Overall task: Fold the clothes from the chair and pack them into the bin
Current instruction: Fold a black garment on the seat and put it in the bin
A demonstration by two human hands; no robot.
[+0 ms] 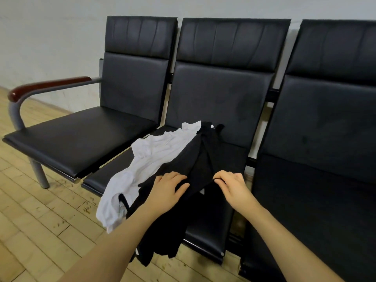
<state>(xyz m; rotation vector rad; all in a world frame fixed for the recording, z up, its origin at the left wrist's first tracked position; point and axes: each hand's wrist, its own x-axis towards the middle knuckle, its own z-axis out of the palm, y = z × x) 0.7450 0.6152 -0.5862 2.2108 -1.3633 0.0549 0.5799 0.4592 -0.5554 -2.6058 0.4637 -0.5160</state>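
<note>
The black garment [195,169] lies on the middle chair seat [205,237] beside the white one [150,159]. Your left hand [165,193] and right hand [234,187] each pinch its edge. You're starting the fold; next, lift and spread it flat. No bin is visible.

Pale wall [50,37], wooden floor [40,231], wood-capped metal armrest [48,85]
</note>
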